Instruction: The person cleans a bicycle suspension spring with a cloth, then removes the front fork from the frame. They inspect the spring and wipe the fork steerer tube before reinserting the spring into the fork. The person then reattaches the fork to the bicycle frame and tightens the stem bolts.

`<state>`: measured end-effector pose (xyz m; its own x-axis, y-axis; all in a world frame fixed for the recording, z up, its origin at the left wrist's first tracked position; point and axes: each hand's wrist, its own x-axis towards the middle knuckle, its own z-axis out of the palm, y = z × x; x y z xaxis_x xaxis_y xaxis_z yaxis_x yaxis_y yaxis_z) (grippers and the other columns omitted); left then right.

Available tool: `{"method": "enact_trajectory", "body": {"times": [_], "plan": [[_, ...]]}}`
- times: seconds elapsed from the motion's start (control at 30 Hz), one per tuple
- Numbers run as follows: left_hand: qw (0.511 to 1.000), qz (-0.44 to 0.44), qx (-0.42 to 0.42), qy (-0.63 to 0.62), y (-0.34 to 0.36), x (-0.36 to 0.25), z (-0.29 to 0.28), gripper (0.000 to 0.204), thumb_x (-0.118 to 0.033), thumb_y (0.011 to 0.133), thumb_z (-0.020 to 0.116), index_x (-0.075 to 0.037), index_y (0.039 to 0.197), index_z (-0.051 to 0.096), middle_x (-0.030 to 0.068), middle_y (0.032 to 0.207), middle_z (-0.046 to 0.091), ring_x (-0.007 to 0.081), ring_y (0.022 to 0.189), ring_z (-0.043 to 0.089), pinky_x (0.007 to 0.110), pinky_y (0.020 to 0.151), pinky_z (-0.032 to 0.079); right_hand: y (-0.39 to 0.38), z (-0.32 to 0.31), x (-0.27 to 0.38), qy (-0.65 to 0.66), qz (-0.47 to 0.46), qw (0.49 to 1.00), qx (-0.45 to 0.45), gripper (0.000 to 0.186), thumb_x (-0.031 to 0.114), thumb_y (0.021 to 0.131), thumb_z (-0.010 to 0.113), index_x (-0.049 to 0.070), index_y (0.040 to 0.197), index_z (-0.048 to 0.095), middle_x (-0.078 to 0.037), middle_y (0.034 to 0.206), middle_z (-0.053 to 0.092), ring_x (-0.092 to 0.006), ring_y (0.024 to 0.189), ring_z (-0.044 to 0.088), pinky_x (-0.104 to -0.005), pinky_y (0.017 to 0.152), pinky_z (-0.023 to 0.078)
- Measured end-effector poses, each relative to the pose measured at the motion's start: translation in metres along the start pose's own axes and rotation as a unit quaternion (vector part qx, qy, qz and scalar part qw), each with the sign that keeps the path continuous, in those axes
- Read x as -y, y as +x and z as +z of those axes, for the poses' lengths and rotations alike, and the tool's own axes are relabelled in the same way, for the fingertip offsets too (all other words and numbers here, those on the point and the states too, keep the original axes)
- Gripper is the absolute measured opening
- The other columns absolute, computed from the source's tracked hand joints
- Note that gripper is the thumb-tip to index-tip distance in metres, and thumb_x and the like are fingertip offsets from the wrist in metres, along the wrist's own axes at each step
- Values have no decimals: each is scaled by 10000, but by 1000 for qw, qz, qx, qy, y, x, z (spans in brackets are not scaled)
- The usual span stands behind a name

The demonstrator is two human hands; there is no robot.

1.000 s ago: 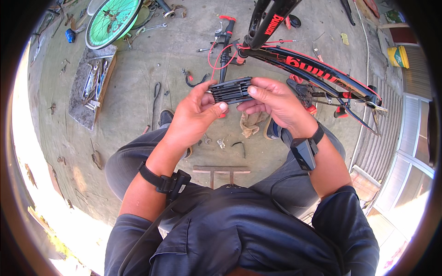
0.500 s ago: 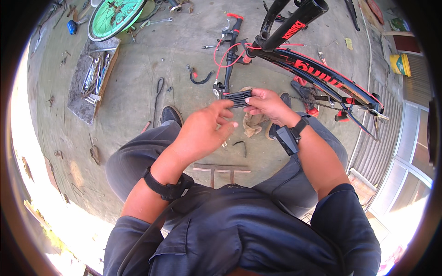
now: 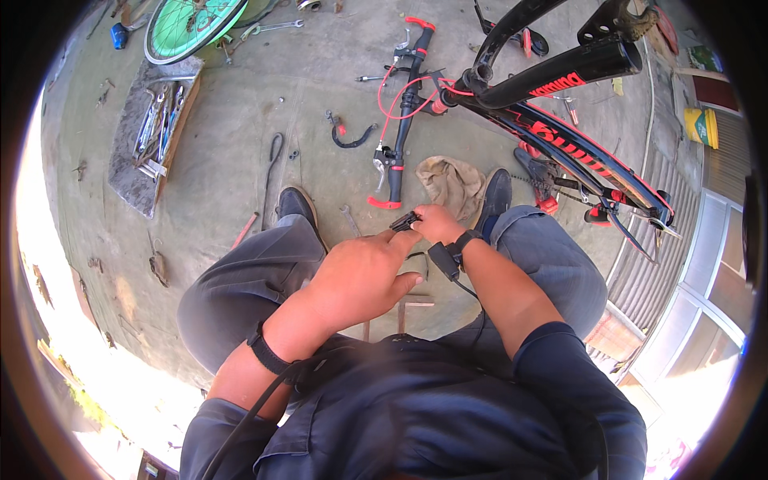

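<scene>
My right hand [image 3: 436, 225] is closed around a black folding hex key set [image 3: 406, 220], held low between my knees. Reaching in from the left, my left hand [image 3: 358, 276] has its fingers stretched toward the near side of the set, seemingly touching it. Its thumb stands apart, pointing right. Part of the set is hidden behind my fingers. Beyond my hands lies a black handlebar [image 3: 408, 108] with red grip ends and red cables, joined to a black and red bicycle frame [image 3: 552, 136] on the right.
An open toolbox [image 3: 152, 140] with wrenches lies at the left. Near it is a green-rimmed wheel [image 3: 192, 28]. A beige cloth [image 3: 448, 184] is beside my right shoe [image 3: 497, 192]. A curved black part [image 3: 352, 138] and a strap [image 3: 270, 172] lie on the floor mat. A yellow bucket [image 3: 701, 128] stands far right.
Both hands have come down nearer to my body with the hex key set, which has turned. The handlebar's lower grip and the cloth are now uncovered. My view has shifted slightly.
</scene>
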<state>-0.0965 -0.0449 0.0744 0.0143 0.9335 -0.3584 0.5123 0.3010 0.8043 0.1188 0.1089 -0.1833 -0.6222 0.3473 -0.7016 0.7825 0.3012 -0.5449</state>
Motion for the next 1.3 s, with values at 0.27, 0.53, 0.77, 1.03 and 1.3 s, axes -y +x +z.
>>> {"method": "enact_trajectory", "body": {"times": [0.27,0.53,0.77,1.03,1.3], "plan": [[1000,0,-20,3,4,7,-1,501,-219,871,731,-16,1288,543,196,1048,691,365,944,688,448,757,542,18,-19,27,231,69,965,105,206,93,929,640,36,1126,643,-26,959,702,-82,839,643,-241,687,502],[984,-42,-143,98,8,12,-6,563,-173,806,774,12,1285,543,204,1202,627,391,1090,611,455,898,506,4,-66,84,423,31,873,240,304,201,963,650,72,1235,611,-46,1171,692,-181,1013,714,-324,896,567],[965,-59,-256,20,12,9,-17,611,-142,780,810,16,1301,532,200,1249,616,376,1099,619,427,932,509,-32,-134,150,466,-104,848,232,364,158,943,668,23,1274,597,-67,1113,704,-198,988,718,-316,851,584],[941,-18,-213,-264,12,1,-22,676,-175,769,861,13,1325,525,177,1222,642,267,1097,653,374,953,511,-82,-173,179,462,-130,843,243,436,179,944,675,12,1333,569,-90,1166,694,-188,1018,699,-325,860,581],[941,17,-142,-308,8,-9,-17,668,-84,781,858,-11,1351,517,98,1301,635,172,1196,601,345,1060,467,-120,-163,172,481,-93,828,273,391,226,1005,617,26,1335,557,-74,1178,690,-150,1031,690,-290,891,556]]}}
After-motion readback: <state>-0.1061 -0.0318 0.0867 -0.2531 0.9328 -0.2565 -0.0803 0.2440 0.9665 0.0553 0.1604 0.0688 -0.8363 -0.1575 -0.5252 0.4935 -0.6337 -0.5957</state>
